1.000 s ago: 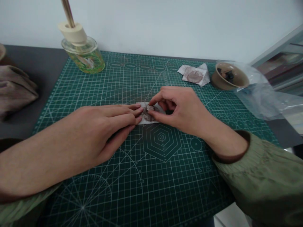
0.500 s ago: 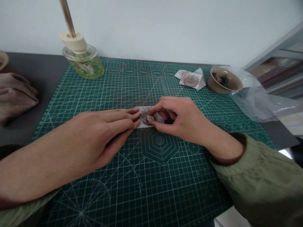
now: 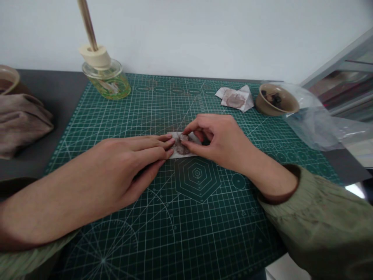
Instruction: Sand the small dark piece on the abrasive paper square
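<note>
Left hand (image 3: 128, 167) lies flat, its fingertips pressing one end of a paper strip (image 3: 175, 154). Right hand (image 3: 221, 142) pinches a brownish lump (image 3: 181, 147) on the strip between thumb and forefinger. The strip sits mid-way on a green cutting mat (image 3: 221, 229).

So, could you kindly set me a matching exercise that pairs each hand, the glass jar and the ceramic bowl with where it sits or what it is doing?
Things:
1. Left hand
2. Right hand
3. Glass jar
4. Ceramic bowl

Places or states:
A. At the back right of the cutting mat, beside clear plastic
B. Fingers lying flat, tips on the left end of the white paper strip
C. At the back left of the cutting mat
D. Thumb and fingers pinching the middle of the white paper strip

Pairs: 1-B, 2-D, 3-C, 4-A.
</note>
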Demonstrator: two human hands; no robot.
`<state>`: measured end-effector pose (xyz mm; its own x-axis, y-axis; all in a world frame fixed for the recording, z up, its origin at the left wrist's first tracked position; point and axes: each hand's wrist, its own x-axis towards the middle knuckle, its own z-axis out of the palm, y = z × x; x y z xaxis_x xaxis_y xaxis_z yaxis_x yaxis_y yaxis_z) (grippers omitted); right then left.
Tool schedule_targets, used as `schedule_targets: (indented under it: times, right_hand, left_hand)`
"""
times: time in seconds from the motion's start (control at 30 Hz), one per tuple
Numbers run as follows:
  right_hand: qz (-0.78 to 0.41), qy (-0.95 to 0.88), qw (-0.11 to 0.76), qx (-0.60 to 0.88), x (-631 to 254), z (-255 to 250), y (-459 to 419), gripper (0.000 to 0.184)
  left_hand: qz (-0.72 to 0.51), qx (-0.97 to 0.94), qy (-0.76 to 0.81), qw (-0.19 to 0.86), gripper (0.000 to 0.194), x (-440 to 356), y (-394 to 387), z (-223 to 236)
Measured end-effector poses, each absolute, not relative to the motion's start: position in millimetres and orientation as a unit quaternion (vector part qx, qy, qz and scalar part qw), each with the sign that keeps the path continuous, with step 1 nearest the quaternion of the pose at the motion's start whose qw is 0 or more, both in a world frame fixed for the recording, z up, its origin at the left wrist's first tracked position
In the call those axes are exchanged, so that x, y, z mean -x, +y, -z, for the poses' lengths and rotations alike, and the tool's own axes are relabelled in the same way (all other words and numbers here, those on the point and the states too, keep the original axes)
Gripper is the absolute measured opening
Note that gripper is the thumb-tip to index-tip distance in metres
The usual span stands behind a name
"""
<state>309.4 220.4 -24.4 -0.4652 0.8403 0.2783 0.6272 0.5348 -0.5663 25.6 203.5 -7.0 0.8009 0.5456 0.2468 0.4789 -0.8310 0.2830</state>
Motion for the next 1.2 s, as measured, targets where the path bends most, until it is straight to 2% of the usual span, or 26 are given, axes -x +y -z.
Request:
schedule_targets:
  times: [0.13,0.67,0.87,1.2]
  right_hand:
    - [-0.224,-0.841,0.26,0.42,-306.1,24.6,218.5,0.017]
    - [-0.201,-0.831,0.265,0.445,-307.4,26.0,220.6,0.016]
    - [-0.213,-0.827,0.269,0.444,-312.9,25.8,219.8,0.017]
    - [-0.222,-0.826,0.269,0.442,-308.0,27.5,220.0,0.017]
  left_hand:
    - [-0.174,-0.942,0.271,0.093,0.044,-25.6,204.0,9.1]
    - [-0.216,-0.932,0.263,0.126,0.038,-23.3,205.1,13.1]
    - [-0.179,-0.943,0.26,0.108,0.041,-23.8,205.3,12.6]
    - [-0.186,-0.945,0.253,0.098,0.04,-22.8,205.0,12.8]
